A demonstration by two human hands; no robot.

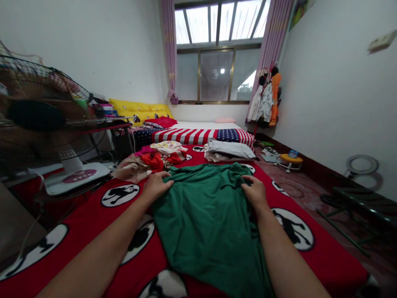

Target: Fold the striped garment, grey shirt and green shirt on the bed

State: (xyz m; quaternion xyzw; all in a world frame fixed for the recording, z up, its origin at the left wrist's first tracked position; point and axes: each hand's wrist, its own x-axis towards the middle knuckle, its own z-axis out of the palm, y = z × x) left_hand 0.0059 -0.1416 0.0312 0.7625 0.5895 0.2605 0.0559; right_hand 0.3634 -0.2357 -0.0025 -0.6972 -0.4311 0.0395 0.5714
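Note:
A green garment (207, 219), perhaps a shirt, lies spread out on a red blanket (120, 231) with white ovals and black figures. My left hand (157, 185) pinches the garment's far left corner between thumb and fingers. At its far right corner, my right hand (254, 191) grips a bunched fold of the cloth. The near end of the garment runs out of the bottom of the view. Just beyond my left hand sits a loose heap of clothes (151, 161) in red, beige and floral cloth. Folded light grey clothes (229, 150) lie past the garment's far edge.
A large fan (34, 116) stands at the left beside a small table (105, 124). Behind is a bed with a striped, starred cover (186, 135). On the right floor are a yellow stool (290, 159) and a dark folding bench (366, 207). Clothes (266, 101) hang by the window.

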